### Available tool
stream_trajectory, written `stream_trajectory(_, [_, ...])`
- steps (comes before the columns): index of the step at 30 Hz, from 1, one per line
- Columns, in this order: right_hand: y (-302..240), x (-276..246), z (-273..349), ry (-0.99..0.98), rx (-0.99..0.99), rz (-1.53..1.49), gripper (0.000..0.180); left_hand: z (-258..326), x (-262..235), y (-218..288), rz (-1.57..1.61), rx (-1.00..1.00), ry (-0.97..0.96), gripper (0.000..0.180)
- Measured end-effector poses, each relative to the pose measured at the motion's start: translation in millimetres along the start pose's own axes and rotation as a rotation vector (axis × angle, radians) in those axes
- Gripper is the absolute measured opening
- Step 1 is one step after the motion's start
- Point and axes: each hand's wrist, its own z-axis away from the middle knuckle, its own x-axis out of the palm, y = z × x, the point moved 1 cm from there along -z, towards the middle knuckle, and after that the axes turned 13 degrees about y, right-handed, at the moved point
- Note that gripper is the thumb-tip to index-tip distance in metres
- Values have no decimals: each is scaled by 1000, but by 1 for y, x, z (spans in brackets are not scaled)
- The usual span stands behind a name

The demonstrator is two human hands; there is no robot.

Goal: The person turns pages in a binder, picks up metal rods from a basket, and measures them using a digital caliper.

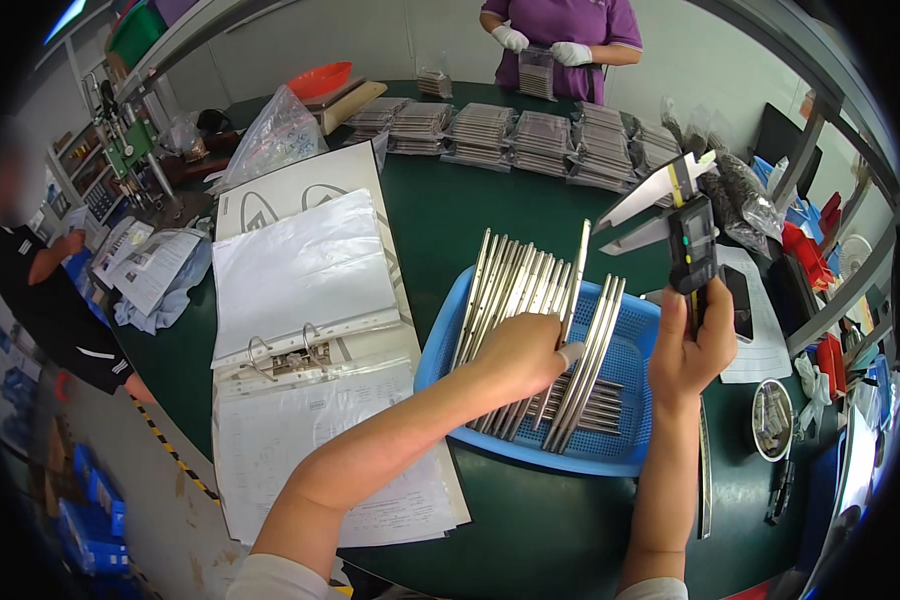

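Observation:
My left hand point(525, 352) is closed around a shiny metal rod point(578, 268), whose upper end stands above its neighbours. Under it, a blue perforated plastic basket point(638, 455) holds many more metal rods point(515, 280), most leaning on its far rim and some lying flat at the bottom. In my right hand point(692, 345) is a digital caliper point(692, 240), raised upright beside the basket's right end. Its jaws are spread and point left, near the rod's upper end but apart from it. My left fingertips are partly hidden by the hand.
An open ring binder point(315, 400) lies left of the basket. Bagged stacks of rods point(540, 140) line the table's far side, where a gloved co-worker point(570, 45) holds another bag. At right are a phone point(738, 300) on paper and a white bowl point(773, 420). Another person point(45, 270) stands far left.

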Motion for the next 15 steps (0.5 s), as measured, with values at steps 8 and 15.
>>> stream_trajectory(8, [6, 1, -5, -1, 74, -21, 27, -2, 32, -1, -245, 29, -49, 34])
stream_trajectory(15, [4, 2, -5, -18, 51, -16, 25, 1, 31, 2, -265, 54, -12, 28])
